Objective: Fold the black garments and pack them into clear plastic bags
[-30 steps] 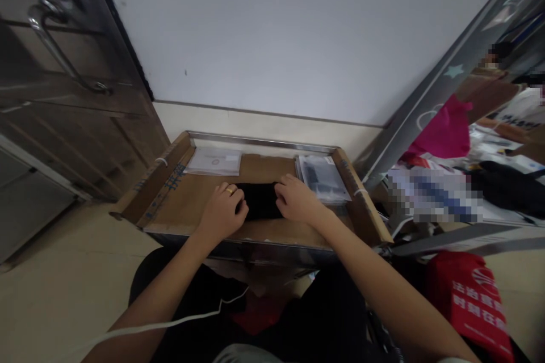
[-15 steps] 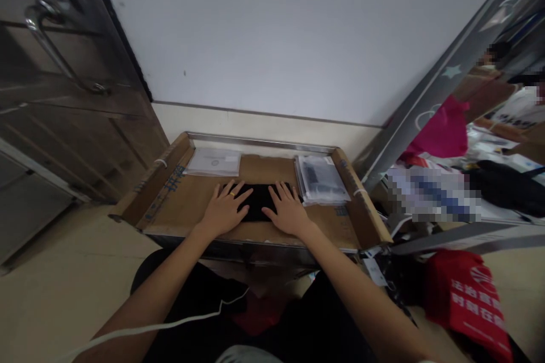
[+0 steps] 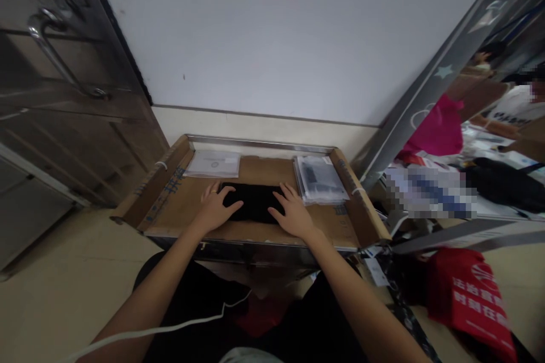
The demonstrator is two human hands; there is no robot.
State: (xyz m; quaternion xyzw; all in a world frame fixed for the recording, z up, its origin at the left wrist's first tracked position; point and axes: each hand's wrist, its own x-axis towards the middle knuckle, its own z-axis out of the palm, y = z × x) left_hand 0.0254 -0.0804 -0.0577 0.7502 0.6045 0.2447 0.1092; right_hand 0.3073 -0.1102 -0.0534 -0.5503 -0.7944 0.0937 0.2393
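Observation:
A folded black cloth (image 3: 255,202) lies in the middle of a cardboard-lined tray (image 3: 179,204) in front of me. My left hand (image 3: 215,209), with a gold ring on one finger, rests flat on the cloth's left end, fingers spread. At the cloth's right end lies my right hand (image 3: 292,212), flat too, with its fingers stretched out. Neither hand grips anything.
A flat clear packet (image 3: 213,164) lies at the tray's back left and a stack of clear bagged items (image 3: 320,179) at its back right. A steel door (image 3: 63,85) stands at the left. A red bag (image 3: 468,295) and cluttered goods sit at the right. A white cable (image 3: 162,326) crosses my lap.
My hands went from curled on the cloth to flat with fingers spread, then slid outward to the cloth's two ends.

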